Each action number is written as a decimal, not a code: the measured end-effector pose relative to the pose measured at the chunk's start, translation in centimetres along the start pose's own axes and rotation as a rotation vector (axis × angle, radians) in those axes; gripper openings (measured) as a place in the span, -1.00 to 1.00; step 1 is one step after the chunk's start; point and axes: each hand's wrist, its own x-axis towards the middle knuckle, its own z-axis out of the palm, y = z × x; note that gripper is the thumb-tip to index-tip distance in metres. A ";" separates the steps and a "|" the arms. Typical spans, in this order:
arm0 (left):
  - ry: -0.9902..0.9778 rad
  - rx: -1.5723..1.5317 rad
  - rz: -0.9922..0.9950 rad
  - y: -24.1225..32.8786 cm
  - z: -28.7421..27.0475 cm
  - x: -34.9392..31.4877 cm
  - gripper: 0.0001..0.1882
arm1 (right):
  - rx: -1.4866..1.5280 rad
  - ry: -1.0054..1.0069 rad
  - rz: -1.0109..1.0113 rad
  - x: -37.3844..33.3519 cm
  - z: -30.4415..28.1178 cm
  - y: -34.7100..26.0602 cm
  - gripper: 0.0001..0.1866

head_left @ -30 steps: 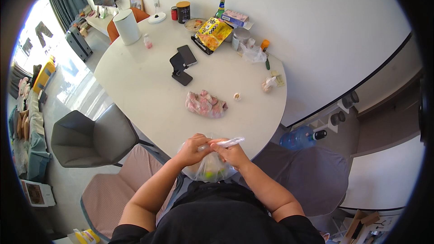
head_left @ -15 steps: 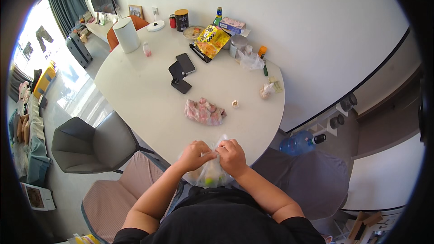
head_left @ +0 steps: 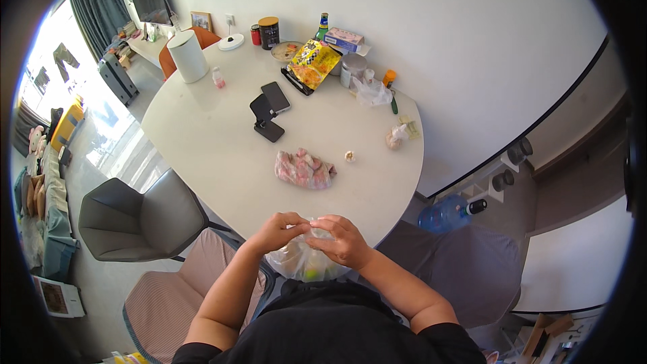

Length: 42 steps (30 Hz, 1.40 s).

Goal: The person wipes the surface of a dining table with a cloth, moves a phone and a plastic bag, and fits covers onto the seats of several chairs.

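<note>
While they almost touch each other, the left grip [head_left: 276,232] and the right grip [head_left: 342,243] both pinch the top of a clear bag [head_left: 291,264]. From that top, the bag spreads down to a fat bottom on the near side, by the person [head_left: 330,317]. Neither grip is nearer, since the top is right between them. Something green [head_left: 311,274] shows inside. Farther off, a wrapped pink lump [head_left: 303,170] sits on the bench [head_left: 216,152], with a small white bulb [head_left: 350,156] to its right.
</note>
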 end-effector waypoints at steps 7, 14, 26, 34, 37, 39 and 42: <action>0.464 0.506 0.145 -5.9 -3.1 -0.9 -0.89 | 0.130 -0.073 0.297 -6.0 -1.6 1.6 -0.80; 0.276 0.161 0.010 -4.1 0.3 -1.4 -0.20 | 0.737 0.108 1.124 -6.7 -0.9 0.3 -0.85; 0.047 0.889 0.163 -4.5 6.4 -0.7 -0.38 | -0.065 -0.288 0.664 -6.9 -0.6 2.2 -0.18; 0.110 0.922 0.225 -4.7 6.7 0.7 -0.68 | -0.002 -0.398 0.644 -10.0 3.0 4.8 -0.32; 0.156 0.937 0.252 -4.6 6.5 0.8 -0.77 | 0.007 -0.364 0.596 -9.6 3.3 5.6 -0.46; 0.162 0.938 0.247 -4.7 6.3 0.9 -0.81 | 0.025 -0.354 0.578 -9.2 3.6 5.8 -0.54; 0.157 0.930 0.236 -4.8 6.0 0.7 -0.82 | 0.050 -0.355 0.544 -8.7 3.9 6.0 -0.63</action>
